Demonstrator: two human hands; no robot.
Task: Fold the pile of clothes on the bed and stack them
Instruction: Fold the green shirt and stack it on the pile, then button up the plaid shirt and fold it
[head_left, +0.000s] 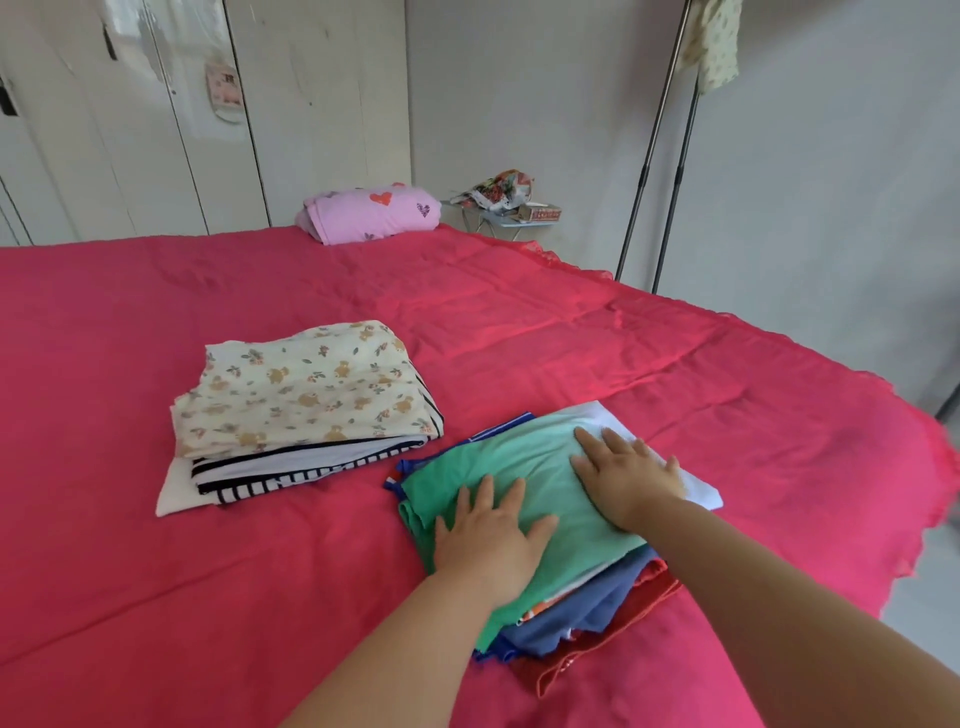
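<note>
Now pressing flat on the green cloth with left hand and right hand, fingers straight, gripping nothing. On top of a folded stack on the red bed, just beside a teddy-bear cloth stack.

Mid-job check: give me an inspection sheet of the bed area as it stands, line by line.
Surface: red bed cover, lightly creased, carries two stacks.
Job's things: green garment tops the near stack, over other folded layers; bear-print cloth tops the other stack, over a striped garment.
Clutter: pink heart-print bundle at the far edge of the bed.
Hands: left hand and right hand both flat on the green garment, fingers straight.
Cables: nothing seen.
Surroundings: wardrobe doors behind the bed, a small stand with a patterned bag, metal rack poles with a hanging cloth.
</note>
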